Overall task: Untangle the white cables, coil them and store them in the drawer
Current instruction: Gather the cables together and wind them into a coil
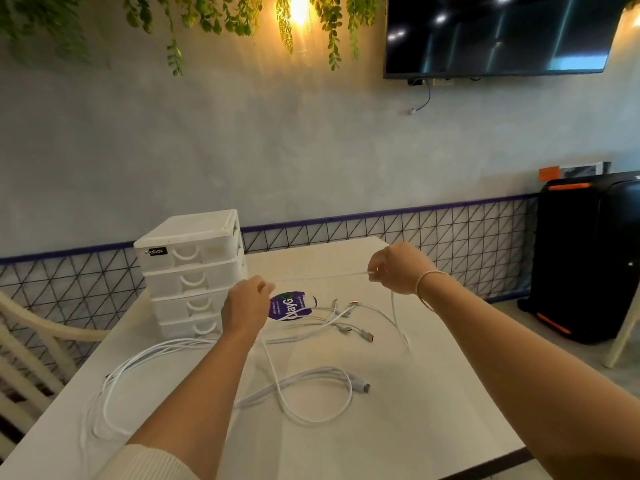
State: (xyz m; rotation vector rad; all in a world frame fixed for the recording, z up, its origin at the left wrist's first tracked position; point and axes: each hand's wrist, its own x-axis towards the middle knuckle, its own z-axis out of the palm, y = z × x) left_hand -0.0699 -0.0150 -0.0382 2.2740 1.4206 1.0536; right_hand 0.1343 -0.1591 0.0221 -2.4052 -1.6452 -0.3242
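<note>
Left hand (pixel 246 306) and right hand (pixel 398 268), raised above the desk (pixel 415 410), pinch one white cable (pixel 322 277) taut; fingers curled, fingertips hidden.

White cables (pixel 304 382) sprawl tangled beneath both hands, one strand stretched taut between them; closed four-drawer white drawer unit (pixel 192 271) stands left of the hands.

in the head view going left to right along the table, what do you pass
drawer unit → left hand → purple sticker → orange-tipped plug → right hand, the hands stretching a white cable between them
</note>
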